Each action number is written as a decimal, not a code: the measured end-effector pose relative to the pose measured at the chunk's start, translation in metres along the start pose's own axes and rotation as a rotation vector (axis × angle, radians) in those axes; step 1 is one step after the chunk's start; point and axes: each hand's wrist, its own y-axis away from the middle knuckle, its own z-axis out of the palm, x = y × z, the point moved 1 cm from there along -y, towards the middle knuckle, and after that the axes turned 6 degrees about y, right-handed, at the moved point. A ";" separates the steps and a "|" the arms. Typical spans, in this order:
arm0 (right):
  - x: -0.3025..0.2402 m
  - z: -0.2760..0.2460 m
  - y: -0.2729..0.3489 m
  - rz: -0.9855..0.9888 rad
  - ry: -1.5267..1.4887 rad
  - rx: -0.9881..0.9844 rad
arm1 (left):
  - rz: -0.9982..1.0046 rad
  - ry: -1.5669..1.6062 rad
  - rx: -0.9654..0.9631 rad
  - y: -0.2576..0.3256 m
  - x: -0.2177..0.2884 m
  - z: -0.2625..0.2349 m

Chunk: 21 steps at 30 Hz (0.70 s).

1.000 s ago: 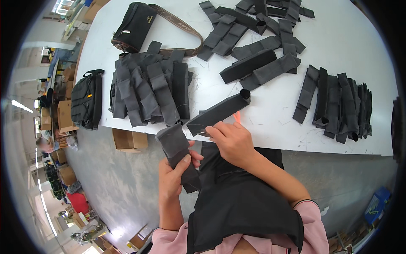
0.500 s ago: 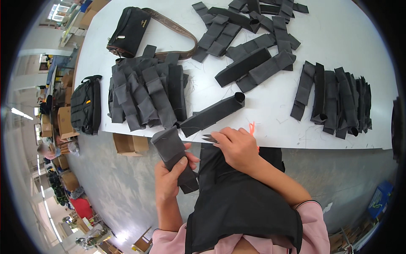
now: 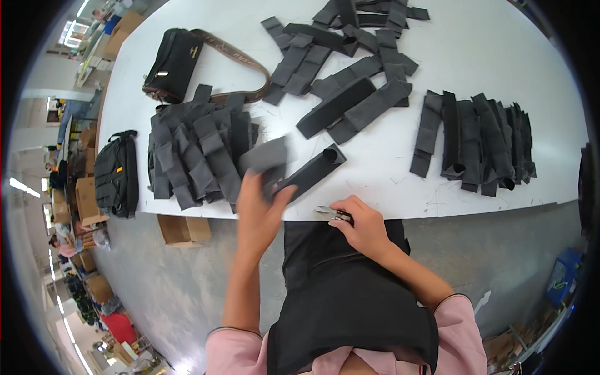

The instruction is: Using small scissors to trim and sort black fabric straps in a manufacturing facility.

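My left hand (image 3: 257, 209), blurred by motion, is raised over the near table edge with a folded dark fabric strip (image 3: 269, 154) at its fingers. The strip is smeared too, and its lower end is partly hidden by the hand. Just beyond the fingers lies another black fabric strip (image 3: 317, 169), curled into a loop at its far end. In my right hand (image 3: 364, 226), closed at the table edge, is a small pair of thread snips (image 3: 338, 214), blades pointing left. A heaped pile of fabric strips (image 3: 187, 147) sits left of my left hand.
More strips (image 3: 350, 94) lie scattered farther back, and a row of them (image 3: 481, 140) stands at the right. A black shoulder bag (image 3: 174, 65) rests at the back left. Off the table's left edge is a black backpack (image 3: 117, 175); a cardboard box (image 3: 182, 230) is below.
My left hand has moved up and forward from in front of my lap with the fabric strip, toward the pile. My right hand, with the snips, has shifted slightly down. The view has moved a little.
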 end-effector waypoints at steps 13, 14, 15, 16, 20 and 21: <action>0.020 -0.054 -0.035 -0.068 0.169 0.271 | 0.239 -0.397 -0.531 0.047 -0.037 0.054; 0.022 -0.050 -0.041 -0.251 0.357 0.179 | 0.235 -0.378 -0.540 0.052 -0.033 0.052; 0.024 -0.049 -0.042 -0.251 0.353 0.163 | 0.220 -0.375 -0.538 0.056 -0.030 0.051; 0.025 -0.046 -0.043 -0.401 0.468 0.090 | 0.216 -0.364 -0.540 0.059 -0.028 0.049; 0.027 -0.033 -0.046 -0.693 0.626 -0.026 | 0.217 -0.344 -0.549 0.067 -0.028 0.043; 0.025 -0.030 -0.047 -0.764 0.663 -0.042 | 0.212 -0.344 -0.548 0.068 -0.027 0.042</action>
